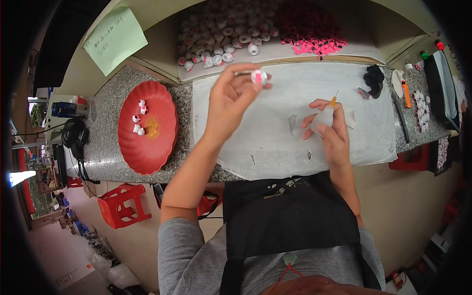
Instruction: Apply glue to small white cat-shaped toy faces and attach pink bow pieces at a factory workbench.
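My left hand is raised over the far part of the white sheet, just short of the shelf. Between its thumb and fingers is a small round white doll head with a pink patch on it. Lower and to the right, my right hand grips a translucent squeeze bottle. The bottle's orange-based needle tip points up and away from me. Both hands are above the sheet, well apart from each other.
Piles of white heads and small pink pieces fill the shelf. A red scalloped plate at left bears several small white figures. A black cloth, an orange marker and a dark rod lie at right.
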